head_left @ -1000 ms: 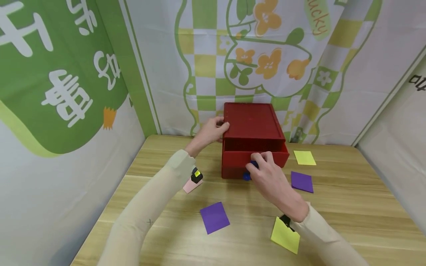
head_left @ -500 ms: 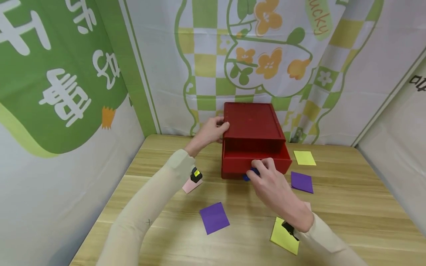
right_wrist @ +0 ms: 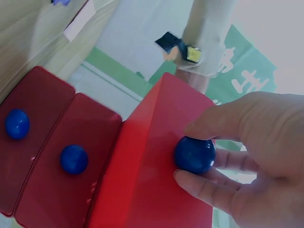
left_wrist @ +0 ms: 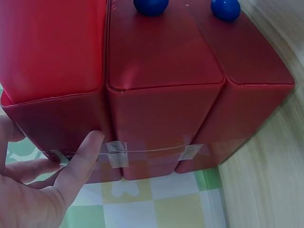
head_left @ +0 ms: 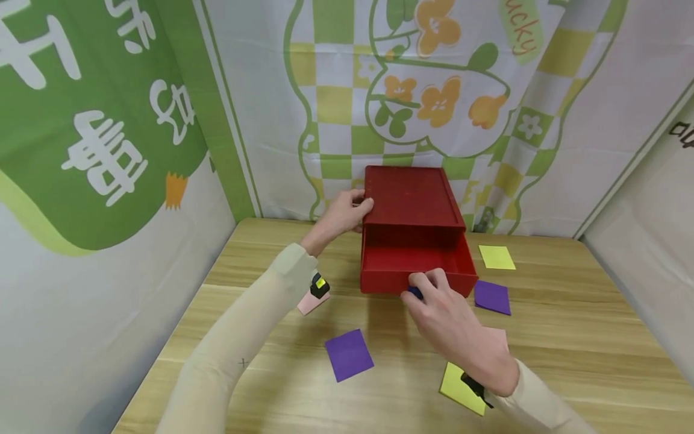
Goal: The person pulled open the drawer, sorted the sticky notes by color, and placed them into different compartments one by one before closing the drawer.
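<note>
A red drawer unit (head_left: 406, 193) stands against the backdrop, with several stacked drawers and round blue knobs. Its top drawer (head_left: 416, 282) is pulled out toward me, and the drawer's red floor shows. My right hand (head_left: 441, 316) pinches the top drawer's blue knob (right_wrist: 194, 155) between thumb and fingers. At the unit's upper left edge, my left hand (head_left: 343, 216) touches the side, thumb near the top rim. Fairly straight fingers (left_wrist: 80, 164) lie against the side wall in the left wrist view, beside clear tape (left_wrist: 118, 154). Two lower knobs (right_wrist: 73, 159) show on shut drawers.
Square paper notes lie on the wooden table (head_left: 255, 271): purple (head_left: 349, 355) in front, purple (head_left: 492, 298) and yellow (head_left: 496, 257) at right, yellow (head_left: 461, 389) and pink (head_left: 496, 337) near the right forearm, pink (head_left: 311, 302) by the left forearm.
The top drawer has slid further out toward me, drawn by my right hand on its knob. More of the drawer's inside shows now. My left hand has stayed at the unit's side.
</note>
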Demonstrator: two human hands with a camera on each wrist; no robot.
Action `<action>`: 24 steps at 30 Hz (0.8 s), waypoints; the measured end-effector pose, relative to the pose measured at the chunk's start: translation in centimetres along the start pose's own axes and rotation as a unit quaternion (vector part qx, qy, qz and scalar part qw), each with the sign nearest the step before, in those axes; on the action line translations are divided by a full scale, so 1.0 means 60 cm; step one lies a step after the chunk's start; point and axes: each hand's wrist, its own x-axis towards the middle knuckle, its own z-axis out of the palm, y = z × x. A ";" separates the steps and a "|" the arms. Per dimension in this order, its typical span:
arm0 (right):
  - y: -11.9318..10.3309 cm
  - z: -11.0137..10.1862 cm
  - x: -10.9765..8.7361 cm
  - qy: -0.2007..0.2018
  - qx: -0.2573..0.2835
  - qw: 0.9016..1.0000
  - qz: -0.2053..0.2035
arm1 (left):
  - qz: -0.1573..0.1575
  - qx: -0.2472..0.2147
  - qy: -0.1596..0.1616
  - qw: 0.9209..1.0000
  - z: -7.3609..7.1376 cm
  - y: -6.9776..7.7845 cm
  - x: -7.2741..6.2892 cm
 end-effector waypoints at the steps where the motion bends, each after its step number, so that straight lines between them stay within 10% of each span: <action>1: -0.002 -0.002 -0.001 0.000 0.000 1.000 -0.002 | -0.001 -0.002 0.000 1.000 0.000 0.000 -0.001; 24: -0.009 -0.016 -0.002 0.004 0.001 1.000 -0.016 | -0.001 0.007 0.004 1.000 0.001 -0.005 -0.007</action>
